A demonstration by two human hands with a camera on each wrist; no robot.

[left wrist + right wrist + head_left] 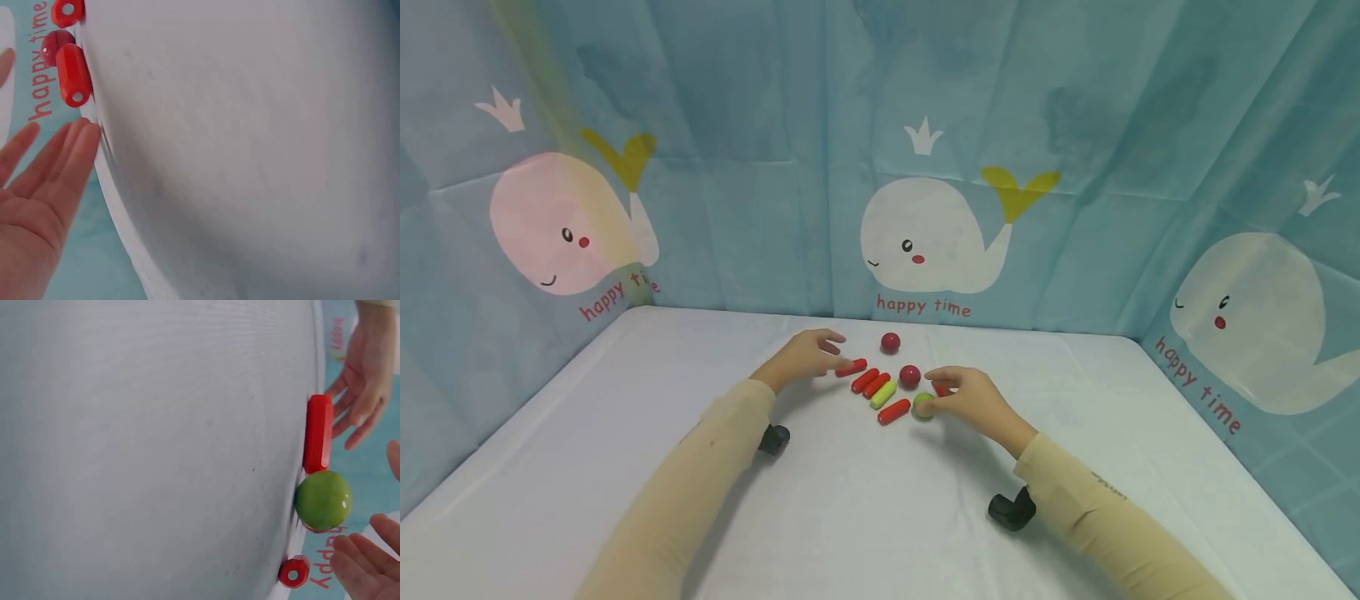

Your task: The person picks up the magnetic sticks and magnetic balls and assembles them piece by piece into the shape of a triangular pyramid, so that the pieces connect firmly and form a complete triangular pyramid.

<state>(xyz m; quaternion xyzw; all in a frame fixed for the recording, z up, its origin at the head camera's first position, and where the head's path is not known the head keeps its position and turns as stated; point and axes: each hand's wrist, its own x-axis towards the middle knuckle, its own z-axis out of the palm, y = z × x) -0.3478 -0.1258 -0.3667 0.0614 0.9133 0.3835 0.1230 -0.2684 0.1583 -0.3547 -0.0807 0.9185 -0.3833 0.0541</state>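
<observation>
My left hand point(802, 358) hovers at the left end of a cluster of small sticks and balls, its fingers spread. Beside its thumb lies a red stick point(854, 367); the left wrist view shows the straight fingers point(59, 159) apart from the nearest red stick point(74, 75). On the other side, my right hand point(976, 402) is near a green ball point(921, 407), thumb partly in front of it. In the right wrist view a gap separates that ball point(322, 501) from the loosely extended fingers point(359, 556). Neither hand holds anything.
Between the hands lie red sticks point(893, 412), a yellow-green stick point(883, 394) and a red ball point(910, 377). Another red ball point(890, 342) sits farther back. One red stick point(941, 389) is partly hidden by the right hand. A whale-print curtain point(760, 233) borders the white table point(850, 517).
</observation>
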